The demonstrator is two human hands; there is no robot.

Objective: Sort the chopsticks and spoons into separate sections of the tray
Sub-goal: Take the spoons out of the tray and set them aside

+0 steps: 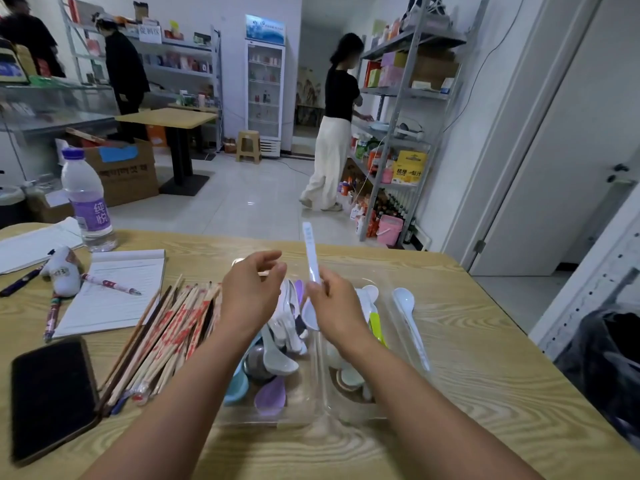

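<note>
Head view: right hand point(332, 303) pinches a white spoon point(310, 268) upright above the tray point(346, 415); left hand point(249, 292), at nine o'clock, hangs loosely curled, holding nothing.

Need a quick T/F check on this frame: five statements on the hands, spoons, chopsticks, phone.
1. The right hand holds a white plastic spoon with its handle pointing up. True.
2. The left hand grips a bundle of chopsticks. False: it holds nothing, fingers loosely curled above the clear plastic tray.
3. The pile of wooden chopsticks lies on the table left of the tray. True.
4. The black phone lies inside the tray. False: it lies on the wooden table, left of the chopsticks.
5. A purple plastic spoon lies in the tray. True.
</note>
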